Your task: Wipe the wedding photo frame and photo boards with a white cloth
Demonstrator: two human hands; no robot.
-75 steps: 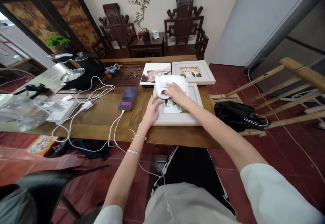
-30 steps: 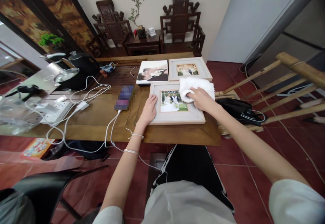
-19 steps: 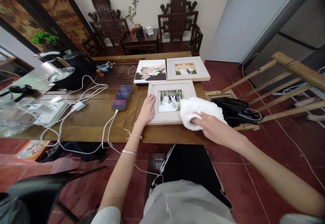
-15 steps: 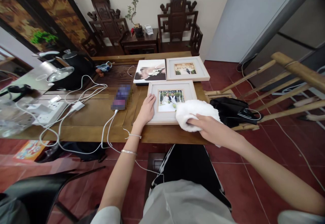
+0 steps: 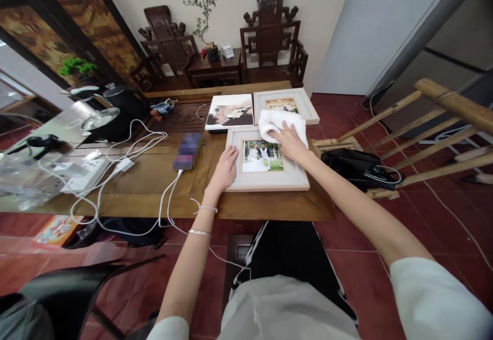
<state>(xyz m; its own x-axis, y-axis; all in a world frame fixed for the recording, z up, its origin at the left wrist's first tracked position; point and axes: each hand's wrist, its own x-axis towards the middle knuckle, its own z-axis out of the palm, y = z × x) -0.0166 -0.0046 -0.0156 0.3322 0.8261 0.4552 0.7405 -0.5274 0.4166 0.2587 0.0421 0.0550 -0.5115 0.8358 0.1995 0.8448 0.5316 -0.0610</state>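
A light wooden picture frame with a photo of two people outdoors lies flat near the table's front edge. My left hand holds its left side, fingers bent over the border and thumb hidden. A bunched white cloth is gripped in my right hand. It covers the frame's top right part and overlaps the near edge of a second picture frame behind. Left of that second frame lies a white-edged photo panel, partly pixelated.
On the wooden table, a charging phone, a power strip and looped white cables lie to the left. Behind them stand a lidded pot and a dark kettle. A bamboo chair with a black bag stands right.
My right hand has moved the cloth from the frame's lower right corner up and away to its top edge. My left hand stays on the left border.
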